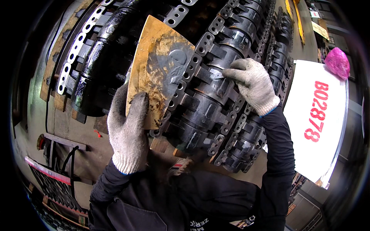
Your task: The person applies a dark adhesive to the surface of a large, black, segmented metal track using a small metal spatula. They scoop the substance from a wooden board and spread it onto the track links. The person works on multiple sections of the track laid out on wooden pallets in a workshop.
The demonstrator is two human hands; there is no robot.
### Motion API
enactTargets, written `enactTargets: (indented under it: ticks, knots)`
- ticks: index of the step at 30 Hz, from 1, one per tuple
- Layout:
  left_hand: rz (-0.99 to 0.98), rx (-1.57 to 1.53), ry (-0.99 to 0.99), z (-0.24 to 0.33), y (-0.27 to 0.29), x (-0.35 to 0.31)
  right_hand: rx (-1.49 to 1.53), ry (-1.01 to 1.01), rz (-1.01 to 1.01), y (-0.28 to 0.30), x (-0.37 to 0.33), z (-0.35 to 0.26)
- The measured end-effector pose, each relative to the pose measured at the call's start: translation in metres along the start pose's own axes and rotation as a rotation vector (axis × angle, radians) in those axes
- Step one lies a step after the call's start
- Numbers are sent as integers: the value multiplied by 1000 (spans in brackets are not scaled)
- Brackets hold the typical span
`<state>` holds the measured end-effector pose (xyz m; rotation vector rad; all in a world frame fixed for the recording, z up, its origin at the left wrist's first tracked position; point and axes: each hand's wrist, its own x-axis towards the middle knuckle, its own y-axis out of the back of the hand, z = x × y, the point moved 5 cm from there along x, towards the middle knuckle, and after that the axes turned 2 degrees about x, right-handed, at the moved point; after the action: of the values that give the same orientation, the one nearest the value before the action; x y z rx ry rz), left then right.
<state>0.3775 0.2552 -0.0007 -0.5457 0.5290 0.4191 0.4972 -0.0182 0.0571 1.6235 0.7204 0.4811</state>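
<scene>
My left hand [129, 127], in a knitted light-grey work glove, grips the lower left edge of a worn tan board [142, 65], with the thumb lying on its face. Wet grey paste [177, 57] is smeared on the board's upper right part, and brown stains mark the rest. My right hand [250, 82], gloved too, is over a black steel track chain [221, 54] with its fingers closed together. At its fingertips is a small flat light-grey piece [216, 74] against the black surface; whether it is a blade or a paste patch is hard to tell.
Glossy black rollers [100, 54] with bare metal link plates lie on timber to the left. Another track chain [283, 46] runs along the right. Beyond it stands a white sheet [316, 115] with red marking, a pink bundle [337, 63] on its corner. A metal rack [50, 169] is lower left.
</scene>
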Motion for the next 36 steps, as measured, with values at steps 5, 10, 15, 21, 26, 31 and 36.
enactTargets:
  ticks: [5,10,15,21,26,31,36]
  knots:
    - [39,6,6,-1,0,-1,43,-6,49,-3,9,-2]
    - [8,51,-4,-4,0,1,53,68,49,-1,18,-4]
    - [9,-8,25,-1,2,-1,38,69,3,2,21,-5]
    - [-5,17,11,-4,3,0,1,61,-9,-1,11,1]
    - [-13,5,-15,-4,6,0,-13,73,-35,1,12,0]
    - [-4,18,-1,-3,4,-2,-45,84,-74,3,14,-1]
    - [17,-14,27,-1,5,-4,-78,103,-123,8,20,-7]
